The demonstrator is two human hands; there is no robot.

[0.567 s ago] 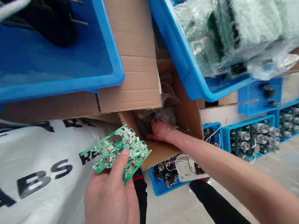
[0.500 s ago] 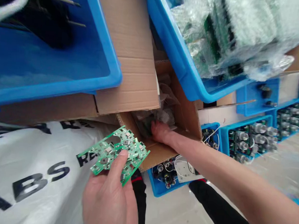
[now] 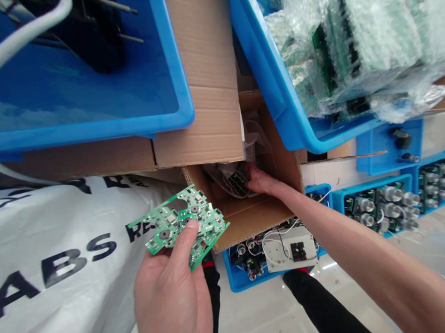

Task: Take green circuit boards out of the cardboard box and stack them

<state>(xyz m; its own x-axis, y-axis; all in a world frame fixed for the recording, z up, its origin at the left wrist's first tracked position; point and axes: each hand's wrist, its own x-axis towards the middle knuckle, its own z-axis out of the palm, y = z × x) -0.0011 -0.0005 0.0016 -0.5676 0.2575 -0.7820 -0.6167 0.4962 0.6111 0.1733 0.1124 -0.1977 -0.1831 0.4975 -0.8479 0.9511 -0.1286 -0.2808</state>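
My left hand (image 3: 179, 288) is closed around several green circuit boards (image 3: 190, 217), its thumb pressing on their top face. The boards overlap at angles, with small components showing. Down inside an open cardboard box (image 3: 241, 227), my right hand (image 3: 259, 180) grips the side of a clear plastic bag (image 3: 222, 179); its fingertips are partly hidden. A dark green circuit board (image 3: 237, 183) shows in the bag, close to my right fingers.
Blue bins flank the box above: one bin (image 3: 174, 99) at left, another (image 3: 285, 105) at right with bubble-wrapped boards (image 3: 378, 50). A white printed sack (image 3: 90, 279) lies left. Below the box, a blue tray (image 3: 235, 281) holds wired parts and a metal plate (image 3: 285, 249).
My right hand has shifted right and up within the box, and the dark board in the bag now shows. The left hand still holds its boards; the view has shifted slightly.
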